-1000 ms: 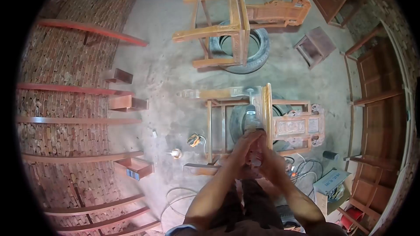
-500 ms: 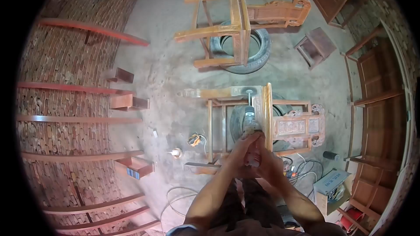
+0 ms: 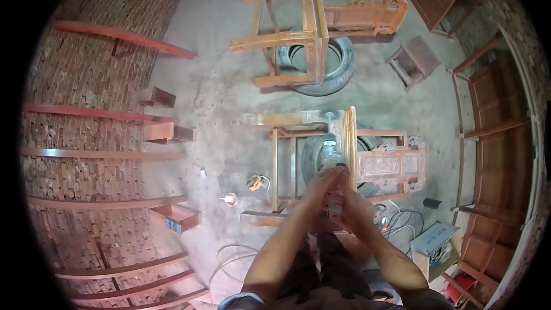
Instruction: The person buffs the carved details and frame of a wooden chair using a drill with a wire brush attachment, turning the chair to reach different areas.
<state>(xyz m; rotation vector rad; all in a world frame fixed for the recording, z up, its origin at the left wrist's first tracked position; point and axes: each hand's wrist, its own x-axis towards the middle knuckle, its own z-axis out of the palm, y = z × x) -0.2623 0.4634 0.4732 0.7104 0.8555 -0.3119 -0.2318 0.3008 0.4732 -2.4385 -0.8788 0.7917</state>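
Note:
My left hand (image 3: 325, 186) and my right hand (image 3: 353, 205) are both closed around the body of a power drill (image 3: 329, 152), held over the near chair. From its chuck a thin shaft runs forward to a small round disc at the tip. That tip meets, or hovers just over, the carved front leg of the chair; contact cannot be made out. The carved wooden chair (image 3: 350, 149) lies on its back across a tyre (image 3: 310, 155), its carved backrest (image 3: 383, 165) toward the right. My hands hide much of the drill's body.
Beyond, a second wooden chair (image 3: 318, 34) rests on another tyre (image 3: 342, 74). A small stool (image 3: 414, 62) stands at right. Cables (image 3: 406, 218) and a cardboard box (image 3: 437, 239) lie right of my legs; a yellow power tool (image 3: 255, 182) lies left. Planks (image 3: 103, 155) lean on the brick wall.
The drill and both hands have shifted slightly forward and to the right, and the disc sits a little farther up the chair leg. The chair stays put.

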